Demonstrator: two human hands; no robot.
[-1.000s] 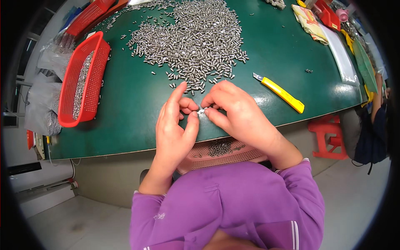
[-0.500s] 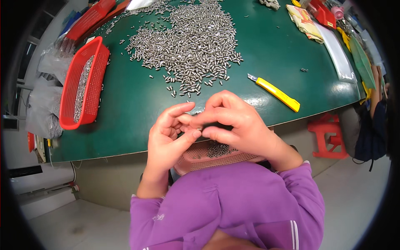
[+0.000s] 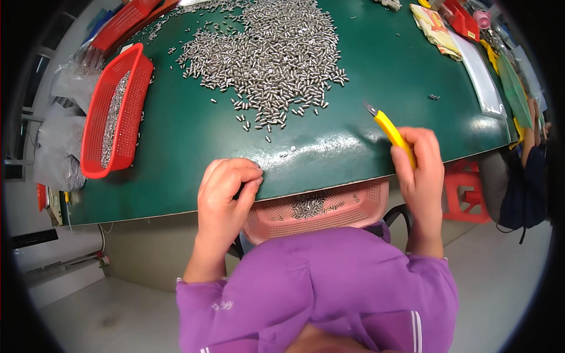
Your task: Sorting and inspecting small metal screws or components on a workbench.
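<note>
A yellow utility knife (image 3: 393, 130) is gripped in my right hand (image 3: 423, 162) over the right front of the table. Its blade end points away and to the left, above the green surface. My left hand (image 3: 226, 191) is at the table's front edge, thumb and fingertips pinched together; whatever is between them is hidden. Just beyond that hand lie a few tiny silvery pieces (image 3: 283, 155). A large heap of small metal pins (image 3: 276, 65) spreads over the far middle of the table, with a few strays on its near side.
A pink basket (image 3: 265, 230) with some metal parts sits at my lap, under the table edge. At left stands a red basket (image 3: 130, 126) with more parts, beside plastic bags (image 3: 59, 141). A cloth (image 3: 435, 29) and clear plastic sheet (image 3: 479, 79) lie at right.
My hands have moved apart from each other. The right one has gone right and picked up the utility knife from the table; the left is lower and pinched. Tiny silvery pieces are now uncovered.
</note>
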